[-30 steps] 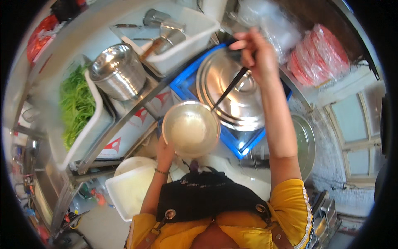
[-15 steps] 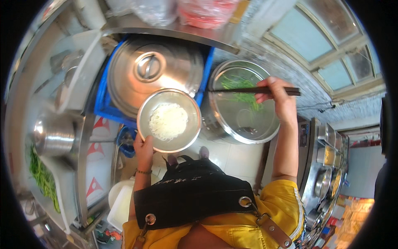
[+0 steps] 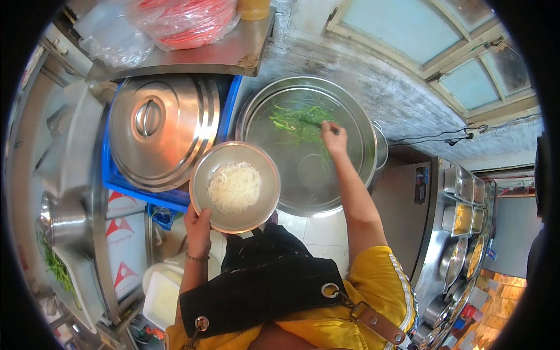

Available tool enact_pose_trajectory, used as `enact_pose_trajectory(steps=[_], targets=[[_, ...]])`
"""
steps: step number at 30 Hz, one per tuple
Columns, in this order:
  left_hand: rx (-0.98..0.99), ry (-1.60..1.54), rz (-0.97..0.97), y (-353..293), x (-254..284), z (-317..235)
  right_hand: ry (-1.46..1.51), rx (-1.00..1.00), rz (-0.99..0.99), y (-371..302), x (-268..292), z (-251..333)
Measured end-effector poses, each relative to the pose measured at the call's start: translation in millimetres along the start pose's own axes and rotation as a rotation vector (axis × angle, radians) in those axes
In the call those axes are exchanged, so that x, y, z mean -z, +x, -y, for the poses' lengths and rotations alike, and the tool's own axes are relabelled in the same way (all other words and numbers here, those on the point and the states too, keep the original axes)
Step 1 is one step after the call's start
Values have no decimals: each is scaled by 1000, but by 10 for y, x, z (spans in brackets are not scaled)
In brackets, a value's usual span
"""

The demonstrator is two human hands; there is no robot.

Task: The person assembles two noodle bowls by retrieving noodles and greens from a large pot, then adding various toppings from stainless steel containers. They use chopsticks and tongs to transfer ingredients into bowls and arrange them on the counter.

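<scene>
A left hand (image 3: 199, 227) clamps one steel bowl (image 3: 267, 195) of white noodles (image 3: 234, 188) at its 8 o'clock rim; toward 2 o'clock, a right hand (image 3: 335, 143), closed on dark chopsticks (image 3: 335, 131), number unclear, meets one bunch of greens (image 3: 291, 121) in one open pot (image 3: 318, 211). One steel lid (image 3: 181, 111) sits at 10.

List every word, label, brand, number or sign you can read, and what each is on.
White panels: red pointed marks with small lettering, not copied here.
Black apron: pale marks, too faint to read.
Grey cabinet: dark label, too small to read.
</scene>
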State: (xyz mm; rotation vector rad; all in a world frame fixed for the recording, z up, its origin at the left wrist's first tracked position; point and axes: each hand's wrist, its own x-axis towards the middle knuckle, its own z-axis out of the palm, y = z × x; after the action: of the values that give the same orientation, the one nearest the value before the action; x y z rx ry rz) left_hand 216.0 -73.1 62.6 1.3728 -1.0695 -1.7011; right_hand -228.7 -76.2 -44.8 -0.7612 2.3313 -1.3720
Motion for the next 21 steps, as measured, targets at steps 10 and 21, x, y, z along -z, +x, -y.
enact_pose_trajectory(steps=[10,21], targets=[[21,-52,-124,-126,-165,373,20,24,190,52,596,527],[13,4,-116,-123,-178,204,36,56,451,-97,246,586]])
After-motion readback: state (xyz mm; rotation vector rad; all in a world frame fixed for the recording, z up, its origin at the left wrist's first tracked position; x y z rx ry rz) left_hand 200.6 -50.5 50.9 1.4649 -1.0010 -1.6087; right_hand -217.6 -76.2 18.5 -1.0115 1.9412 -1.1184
